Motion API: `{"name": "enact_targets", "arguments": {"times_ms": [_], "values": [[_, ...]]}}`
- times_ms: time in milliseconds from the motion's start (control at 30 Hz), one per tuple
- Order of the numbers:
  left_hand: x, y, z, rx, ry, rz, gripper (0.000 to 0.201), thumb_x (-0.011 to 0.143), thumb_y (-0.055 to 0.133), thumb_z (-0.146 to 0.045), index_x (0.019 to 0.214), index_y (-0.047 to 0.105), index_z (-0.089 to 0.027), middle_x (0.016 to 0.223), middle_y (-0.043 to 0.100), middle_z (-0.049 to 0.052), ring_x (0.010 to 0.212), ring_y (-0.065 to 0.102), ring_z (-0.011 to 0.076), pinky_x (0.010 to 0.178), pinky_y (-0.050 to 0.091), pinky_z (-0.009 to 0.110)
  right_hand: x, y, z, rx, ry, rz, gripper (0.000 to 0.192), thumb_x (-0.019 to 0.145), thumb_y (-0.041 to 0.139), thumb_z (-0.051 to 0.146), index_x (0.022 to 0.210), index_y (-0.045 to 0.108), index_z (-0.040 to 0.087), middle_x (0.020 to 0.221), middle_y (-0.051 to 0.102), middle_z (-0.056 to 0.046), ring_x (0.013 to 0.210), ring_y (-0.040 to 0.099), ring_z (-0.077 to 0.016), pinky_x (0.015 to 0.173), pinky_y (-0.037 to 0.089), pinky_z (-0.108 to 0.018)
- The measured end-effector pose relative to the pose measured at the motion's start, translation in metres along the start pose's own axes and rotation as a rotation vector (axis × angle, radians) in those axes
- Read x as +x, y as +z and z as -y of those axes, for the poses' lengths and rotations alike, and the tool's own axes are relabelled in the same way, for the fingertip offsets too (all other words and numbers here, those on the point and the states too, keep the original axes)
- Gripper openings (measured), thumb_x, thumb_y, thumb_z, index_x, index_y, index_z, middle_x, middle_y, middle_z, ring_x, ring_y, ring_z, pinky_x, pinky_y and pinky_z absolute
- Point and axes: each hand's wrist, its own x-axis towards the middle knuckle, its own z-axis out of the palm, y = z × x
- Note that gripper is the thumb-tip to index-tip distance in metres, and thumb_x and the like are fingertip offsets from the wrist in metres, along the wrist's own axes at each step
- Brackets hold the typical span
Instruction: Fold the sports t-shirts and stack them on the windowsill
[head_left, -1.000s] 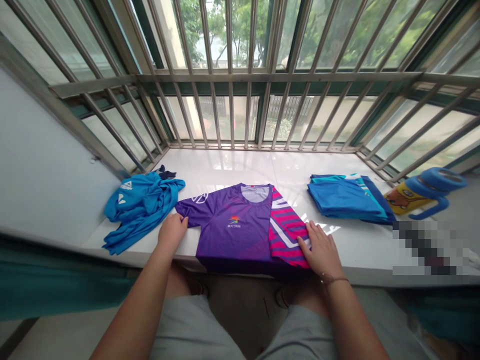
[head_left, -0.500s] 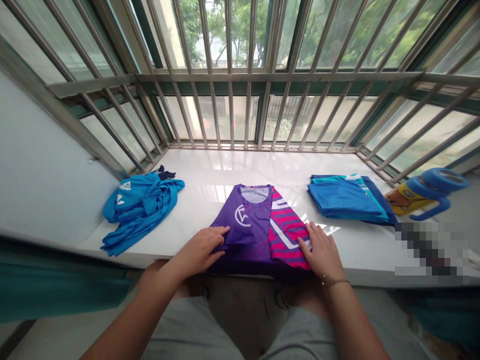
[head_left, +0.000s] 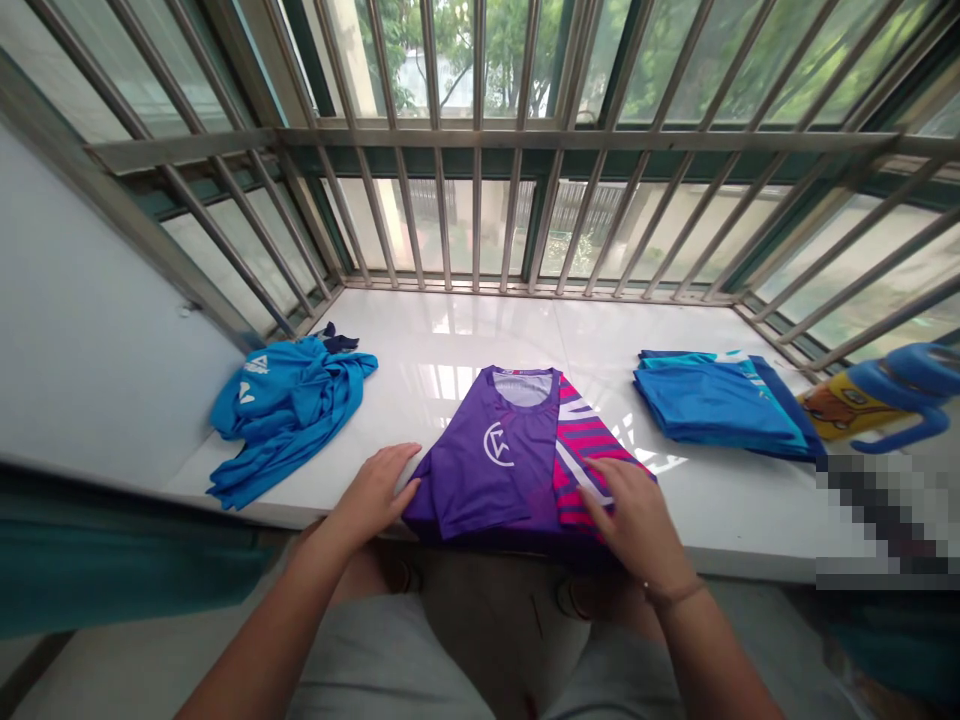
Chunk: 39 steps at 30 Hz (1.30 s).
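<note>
A purple jersey [head_left: 480, 460] with a white round logo lies partly folded at the front edge of the white sill, its neckline away from me. Its pink-and-purple striped sleeve [head_left: 581, 480] is folded over on the right side. My left hand [head_left: 381, 488] is at the jersey's left edge, thumb and fingers apart, the fingertips just beside the cloth. On the striped sleeve rests my right hand [head_left: 634, 510], its fingers outstretched and not gripping. Part of the jersey hangs down over the sill's front edge.
A crumpled blue garment [head_left: 292, 410] lies at the left. Folded blue clothes [head_left: 720, 405] are stacked at the right, with a blue-and-yellow bottle [head_left: 874, 395] beside them. Metal window bars [head_left: 480, 220] rise behind the white sill [head_left: 420, 330]. A blurred-out patch covers the right front.
My left hand has moved from on top of the jersey to its left edge, where a purple flap now lies flatter. My right hand has slid inward over the striped sleeve. The view has shifted slightly.
</note>
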Motion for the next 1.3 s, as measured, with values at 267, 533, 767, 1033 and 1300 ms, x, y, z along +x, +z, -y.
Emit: {"name": "enact_targets", "arguments": {"times_ms": [267,533,767,1033,1300], "values": [[0.025,0.006,-0.01,0.006,0.006,0.037,0.041,0.098,0.072,-0.026,0.139,0.069,-0.025,0.137,0.076,0.013,0.129,0.07,0.0338,0.111,0.058,0.052,0.016,0.026,0.099,0.099,-0.221,0.32,0.054,0.089,0.089,0.021,0.14,0.074,0.032,0.141,0.074,-0.011,0.123,0.07,-0.0341,0.101,0.06,-0.05],[0.027,0.002,-0.015,-0.097,0.027,0.065,0.04,0.098,0.062,-0.02,0.137,0.069,-0.026,0.136,0.077,0.011,0.127,0.071,0.0314,0.111,0.056,0.05,0.024,0.028,0.112,0.195,-0.174,0.288,0.01,0.106,0.067,0.017,0.102,0.072,0.024,0.103,0.075,-0.006,0.094,0.069,-0.0245,0.083,0.055,-0.036],[0.028,0.006,-0.023,-0.041,-0.042,0.069,0.051,0.093,0.073,-0.025,0.143,0.066,-0.026,0.141,0.074,0.011,0.132,0.068,0.0338,0.115,0.053,0.052,0.03,0.027,0.113,0.549,0.09,0.033,0.015,0.11,0.052,0.025,0.116,0.066,0.024,0.109,0.076,-0.008,0.098,0.075,-0.0246,0.086,0.059,-0.036],[0.035,0.01,-0.029,0.03,0.078,0.047,0.063,0.093,0.087,-0.035,0.15,0.061,-0.028,0.147,0.07,0.014,0.133,0.068,0.0365,0.111,0.056,0.052,0.049,0.019,0.127,0.654,0.228,-0.066,0.02,0.109,0.052,0.037,0.115,0.067,0.024,0.099,0.078,-0.006,0.085,0.074,-0.0232,0.076,0.059,-0.033],[0.032,0.019,-0.033,0.028,0.066,0.047,0.064,0.091,0.07,-0.008,0.151,0.06,-0.027,0.145,0.073,0.013,0.132,0.07,0.0346,0.11,0.059,0.054,0.072,0.016,0.138,0.722,0.276,-0.117,0.025,0.109,0.054,0.045,0.115,0.066,0.023,0.097,0.077,-0.006,0.083,0.074,-0.0234,0.074,0.057,-0.033]]}}
